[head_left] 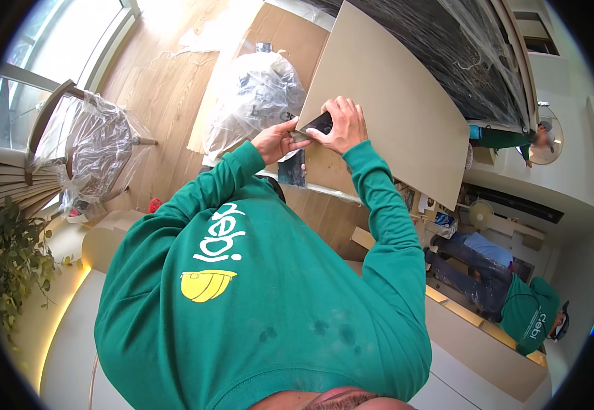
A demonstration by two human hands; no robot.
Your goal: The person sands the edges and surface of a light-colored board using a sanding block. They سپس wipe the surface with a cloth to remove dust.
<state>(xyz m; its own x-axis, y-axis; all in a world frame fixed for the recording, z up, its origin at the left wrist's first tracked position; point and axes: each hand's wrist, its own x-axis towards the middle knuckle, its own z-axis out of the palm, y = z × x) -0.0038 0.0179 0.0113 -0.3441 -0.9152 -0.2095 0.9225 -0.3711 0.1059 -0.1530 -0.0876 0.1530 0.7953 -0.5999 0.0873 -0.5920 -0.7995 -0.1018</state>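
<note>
At the upper centre of the frame, both hands meet on a small dark tool (319, 123) at the beige panel's (392, 116) lower corner; right hand (341, 126) fingers clasp it, left hand (276, 140) pinches its end.

Head-worn fisheye, steeply downward, close

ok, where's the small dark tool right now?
Head view, upper centre: the dark tool is pinched between the left hand and right hand, against the beige panel's lower-left edge.
</note>
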